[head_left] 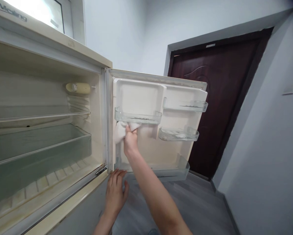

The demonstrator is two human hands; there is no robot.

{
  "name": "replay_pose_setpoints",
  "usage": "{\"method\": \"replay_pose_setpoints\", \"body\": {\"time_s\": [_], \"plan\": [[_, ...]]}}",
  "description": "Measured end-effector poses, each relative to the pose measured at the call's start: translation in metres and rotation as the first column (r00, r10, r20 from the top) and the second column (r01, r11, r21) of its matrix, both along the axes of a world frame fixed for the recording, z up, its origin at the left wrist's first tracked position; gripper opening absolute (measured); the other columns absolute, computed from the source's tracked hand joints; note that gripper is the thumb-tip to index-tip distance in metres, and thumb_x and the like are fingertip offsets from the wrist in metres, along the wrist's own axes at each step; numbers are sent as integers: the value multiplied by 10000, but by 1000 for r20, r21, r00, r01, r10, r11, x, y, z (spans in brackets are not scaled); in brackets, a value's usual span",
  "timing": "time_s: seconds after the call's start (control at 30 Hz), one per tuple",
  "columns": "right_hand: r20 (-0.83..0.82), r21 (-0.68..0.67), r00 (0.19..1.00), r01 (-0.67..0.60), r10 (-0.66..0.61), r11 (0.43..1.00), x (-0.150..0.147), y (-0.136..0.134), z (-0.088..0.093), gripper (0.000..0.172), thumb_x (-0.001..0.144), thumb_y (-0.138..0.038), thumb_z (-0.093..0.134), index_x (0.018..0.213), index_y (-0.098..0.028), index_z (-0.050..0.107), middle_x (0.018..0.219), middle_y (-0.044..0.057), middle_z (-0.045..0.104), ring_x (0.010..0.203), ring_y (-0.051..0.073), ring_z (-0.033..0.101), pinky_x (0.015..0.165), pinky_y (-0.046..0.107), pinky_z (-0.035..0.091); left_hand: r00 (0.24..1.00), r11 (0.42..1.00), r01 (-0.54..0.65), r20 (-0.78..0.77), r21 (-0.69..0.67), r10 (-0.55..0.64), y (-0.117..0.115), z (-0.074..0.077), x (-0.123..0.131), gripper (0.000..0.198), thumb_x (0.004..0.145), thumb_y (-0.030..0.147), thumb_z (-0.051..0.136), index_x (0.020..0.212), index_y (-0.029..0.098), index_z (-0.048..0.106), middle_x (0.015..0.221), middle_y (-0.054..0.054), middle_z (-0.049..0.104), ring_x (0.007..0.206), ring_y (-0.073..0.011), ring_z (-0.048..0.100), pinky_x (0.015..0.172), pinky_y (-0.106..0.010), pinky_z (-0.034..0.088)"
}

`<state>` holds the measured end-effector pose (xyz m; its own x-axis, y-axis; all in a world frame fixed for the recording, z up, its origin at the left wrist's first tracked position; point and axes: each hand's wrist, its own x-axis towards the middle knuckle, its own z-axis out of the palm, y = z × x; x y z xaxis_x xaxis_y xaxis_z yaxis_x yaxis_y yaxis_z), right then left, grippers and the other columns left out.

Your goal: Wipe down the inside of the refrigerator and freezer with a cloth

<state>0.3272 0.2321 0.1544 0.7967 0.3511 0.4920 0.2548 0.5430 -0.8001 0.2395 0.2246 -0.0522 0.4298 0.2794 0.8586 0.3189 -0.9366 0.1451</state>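
My right hand (131,140) is closed on a white cloth (120,131), pressing it to the fridge door's inner side just under the upper left door shelf (138,117). Part of the cloth is bunched beneath that shelf's edge. Lower down, my left hand (116,189) rests its outstretched fingers at the bottom hinge-side corner of the open fridge door (147,147), holding nothing. My right forearm crosses in front of the clear bottom door bin (172,173) and hides part of it.
On the left stands the open fridge compartment (98,124), with a glass shelf (38,116), a clear drawer (43,153) and a lamp cover (81,87). Two smaller bins, the upper (185,105) and lower (178,134), sit on the door's right. Behind is a dark red room door (224,94).
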Motion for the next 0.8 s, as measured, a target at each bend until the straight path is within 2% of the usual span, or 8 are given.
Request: {"method": "replay_pose_setpoints", "body": {"time_s": [0.13, 0.2, 0.27, 0.37, 0.47, 0.53, 0.63, 0.8], "plan": [[-208, 110, 963, -153, 174, 982, 3, -63, -3, 426, 896, -379, 461, 1209, -95, 511, 1139, 170, 671, 985, 230, 682, 770, 374, 588, 1000, 999, -2, -6, 36, 3, 4, -3, 0, 385, 784, 182, 561, 1166, 192, 513, 1104, -92, 628, 1172, -259, 529, 976, -443, 497], [-187, 155, 982, -6, 36, 988, 5, -104, 0, 460, 891, -436, 464, 1184, -93, 555, 1110, 171, 683, 975, 251, 685, 756, 389, 599, 1000, 999, -1, 25, 48, 0, 6, -6, 2, 377, 777, 184, 570, 1151, 183, 519, 1087, -100, 629, 1164, -264, 535, 964, -440, 500], [-67, 239, 969, 247, -237, 939, 11, -144, 14, 482, 895, -450, 467, 1238, -122, 555, 1142, 154, 673, 1047, 258, 657, 814, 410, 589, 998, 998, 1, 66, 58, -5, 8, -7, 4, 365, 774, 189, 577, 1135, 181, 527, 1062, -104, 635, 1145, -269, 550, 949, -442, 505], [92, 405, 732, 591, -675, 697, 33, -192, 57, 447, 913, -381, 450, 1314, -198, 530, 1276, 126, 601, 1181, 253, 577, 938, 411, 528, 997, 998, 16, 77, 55, -21, 10, -8, 4, 368, 773, 201, 582, 1137, 194, 529, 1055, -99, 637, 1135, -273, 563, 951, -453, 503], [360, 376, 476, 713, -803, 591, 67, -215, 116, 385, 927, -352, 402, 1206, -207, 624, 1229, 114, 628, 1161, 242, 578, 907, 359, 499, 996, 998, 41, 77, 39, -44, 10, -7, 3, 374, 773, 188, 583, 1142, 197, 525, 1059, -95, 631, 1139, -268, 559, 962, -453, 499], [515, 305, 410, 733, -753, 607, 90, -214, 153, 352, 906, -293, 422, 1125, -139, 651, 1152, 121, 658, 1094, 238, 601, 885, 353, 482, 995, 998, 50, 89, 34, -53, 9, -6, 3, 375, 772, 179, 586, 1141, 192, 522, 1059, -97, 626, 1141, -271, 550, 965, -456, 496], [657, 39, 475, 754, -586, 655, 110, -193, 190, 301, 896, -223, 416, 1044, -81, 637, 1028, 104, 674, 978, 210, 615, 866, 375, 467, 992, 998, 59, 107, 28, -62, 9, -6, 3, 369, 771, 170, 589, 1132, 188, 519, 1050, -97, 617, 1142, -277, 540, 964, -460, 491], [728, -307, 616, 685, -300, 661, 104, -157, 200, 244, 880, -200, 414, 795, -88, 613, 772, 41, 620, 765, 160, 583, 760, 342, 467, 991, 997, 76, 109, 23, -78, 10, -6, 2, 375, 768, 163, 590, 1136, 184, 518, 1052, -99, 606, 1138, -276, 537, 961, -452, 487]]}}
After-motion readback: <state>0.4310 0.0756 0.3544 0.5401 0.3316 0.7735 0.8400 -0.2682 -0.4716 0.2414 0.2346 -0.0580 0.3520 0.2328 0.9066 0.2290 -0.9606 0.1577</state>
